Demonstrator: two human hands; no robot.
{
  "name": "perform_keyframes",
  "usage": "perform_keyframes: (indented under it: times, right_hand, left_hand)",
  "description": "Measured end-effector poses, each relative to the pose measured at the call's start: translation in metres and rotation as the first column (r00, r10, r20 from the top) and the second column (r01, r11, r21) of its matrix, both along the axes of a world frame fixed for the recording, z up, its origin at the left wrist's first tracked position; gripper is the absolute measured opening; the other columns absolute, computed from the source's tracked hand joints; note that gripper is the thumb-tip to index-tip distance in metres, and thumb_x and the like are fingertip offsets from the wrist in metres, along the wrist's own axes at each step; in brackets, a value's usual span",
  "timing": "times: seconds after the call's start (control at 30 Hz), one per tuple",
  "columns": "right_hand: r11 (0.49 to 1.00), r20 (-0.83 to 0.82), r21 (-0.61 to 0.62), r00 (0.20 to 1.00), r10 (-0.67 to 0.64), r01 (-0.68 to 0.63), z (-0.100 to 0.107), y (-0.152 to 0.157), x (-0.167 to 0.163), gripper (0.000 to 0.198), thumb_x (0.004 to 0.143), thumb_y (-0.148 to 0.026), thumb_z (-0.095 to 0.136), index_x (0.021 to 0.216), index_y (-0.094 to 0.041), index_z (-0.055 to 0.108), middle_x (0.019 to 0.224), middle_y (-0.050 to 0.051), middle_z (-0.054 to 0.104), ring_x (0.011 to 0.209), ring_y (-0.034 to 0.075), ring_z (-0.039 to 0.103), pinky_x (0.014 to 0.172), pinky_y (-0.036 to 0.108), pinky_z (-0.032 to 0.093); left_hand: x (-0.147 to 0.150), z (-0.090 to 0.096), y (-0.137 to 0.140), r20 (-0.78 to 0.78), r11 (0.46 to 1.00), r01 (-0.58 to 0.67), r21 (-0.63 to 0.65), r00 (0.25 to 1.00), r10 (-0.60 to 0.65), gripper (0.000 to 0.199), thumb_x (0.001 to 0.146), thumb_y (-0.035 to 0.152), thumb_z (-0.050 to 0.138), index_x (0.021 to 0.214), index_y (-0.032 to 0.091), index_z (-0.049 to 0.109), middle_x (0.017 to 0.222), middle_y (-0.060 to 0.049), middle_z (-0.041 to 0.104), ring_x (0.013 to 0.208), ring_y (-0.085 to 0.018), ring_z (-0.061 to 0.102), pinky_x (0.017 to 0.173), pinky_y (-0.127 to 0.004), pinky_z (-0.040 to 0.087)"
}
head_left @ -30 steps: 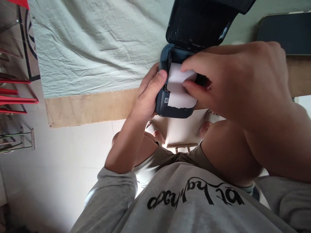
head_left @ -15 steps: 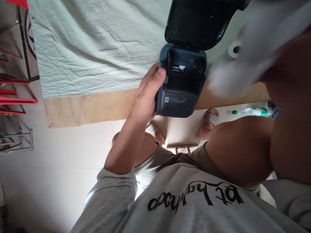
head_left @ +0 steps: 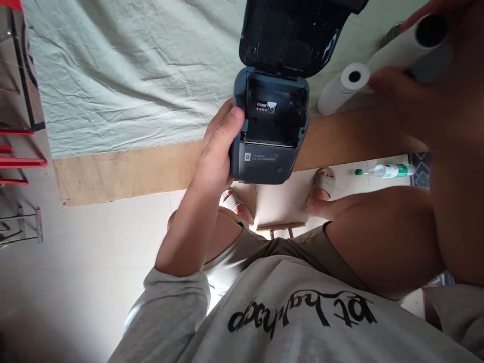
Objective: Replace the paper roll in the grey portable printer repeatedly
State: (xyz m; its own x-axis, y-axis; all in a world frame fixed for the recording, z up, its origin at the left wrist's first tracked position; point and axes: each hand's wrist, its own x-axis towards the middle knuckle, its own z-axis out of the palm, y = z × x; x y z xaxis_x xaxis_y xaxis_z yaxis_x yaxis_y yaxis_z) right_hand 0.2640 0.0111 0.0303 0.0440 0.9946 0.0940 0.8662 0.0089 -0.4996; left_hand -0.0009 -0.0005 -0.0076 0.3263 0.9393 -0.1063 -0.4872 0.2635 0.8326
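Note:
My left hand [head_left: 217,146] is wrapped round the left side of a dark blue handheld label printer [head_left: 264,166]. The thumb presses by the rim of its open compartment, where a small printed sticker [head_left: 266,107] shows. The printer's black lid [head_left: 283,38] is flipped up and away from me. At the upper right, my right hand [head_left: 419,101] curls round a long white paper roll [head_left: 397,50] with a dark hollow end; part of this hand is in shadow. Just left of it, a smaller white roll [head_left: 330,98] rests on the cloth.
A pale green cloth [head_left: 132,75] covers the table, with a bare wooden edge [head_left: 128,169] toward me. A plastic bottle with a green cap [head_left: 393,171] lies on the floor. Red and metal frames [head_left: 22,162] stand at the left.
The white item by my right hand was a blur over the table edge; it now shows as a roll, farther up and right. The smaller roll has come into fuller view. The printer stays in my left hand.

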Motion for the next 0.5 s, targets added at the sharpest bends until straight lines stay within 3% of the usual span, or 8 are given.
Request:
perform_keyframes:
  times: [0.13,0.27,0.33,0.43,0.5]
  right_hand:
    - [0.997,0.175,-0.069,0.984,0.032,-0.020,0.001,-0.001,-0.006,0.070,0.069,-0.041,0.067,0.133,-0.023,0.046,0.121,0.007,0.055,0.117,0.020,0.053,0.103,0.035,0.036]
    - [0.952,0.166,0.189,0.964,0.209,-0.239,0.007,-0.012,-0.013,0.061,0.079,-0.053,0.052,0.125,-0.013,0.054,0.123,0.012,0.052,0.122,0.022,0.049,0.105,0.035,0.037]
    - [0.931,0.251,0.211,0.937,0.243,-0.298,0.005,-0.014,-0.018,0.064,0.079,-0.063,0.049,0.124,-0.017,0.054,0.117,0.011,0.054,0.127,0.024,0.046,0.108,0.040,0.035]
    - [0.932,0.395,0.139,0.882,0.256,-0.333,-0.001,-0.012,-0.025,0.055,0.080,-0.064,0.049,0.124,-0.030,0.053,0.113,0.008,0.055,0.130,0.024,0.043,0.104,0.046,0.034]
    - [0.905,0.415,0.209,0.871,0.262,-0.372,-0.002,-0.011,-0.030,0.048,0.081,-0.062,0.050,0.119,-0.032,0.056,0.105,0.007,0.056,0.127,0.023,0.045,0.101,0.046,0.034]
  left_hand:
    - [0.000,-0.001,0.002,-0.016,1.000,0.016,0.003,1.000,-0.016,0.042,0.087,0.055,0.047,0.103,0.020,0.062,0.104,-0.008,0.064,0.108,-0.024,0.059,0.098,-0.034,0.046]
    - [0.000,0.003,0.002,-0.079,1.000,0.006,-0.003,0.997,-0.006,0.044,0.087,0.060,0.046,0.101,0.020,0.059,0.103,-0.007,0.064,0.110,-0.022,0.058,0.092,-0.030,0.046]
    - [0.000,0.006,0.001,-0.087,1.000,0.007,-0.008,0.996,-0.007,0.044,0.087,0.060,0.045,0.100,0.020,0.058,0.108,-0.007,0.063,0.109,-0.022,0.058,0.088,-0.029,0.046]
    - [0.000,0.008,0.002,-0.095,1.000,0.020,-0.019,0.995,-0.022,0.042,0.083,0.059,0.053,0.098,0.021,0.059,0.113,-0.006,0.063,0.110,-0.024,0.058,0.089,-0.031,0.047]
    - [0.000,0.007,0.002,-0.115,1.000,0.021,-0.021,0.993,-0.023,0.042,0.080,0.060,0.057,0.099,0.022,0.060,0.112,-0.005,0.065,0.111,-0.025,0.057,0.092,-0.031,0.048]
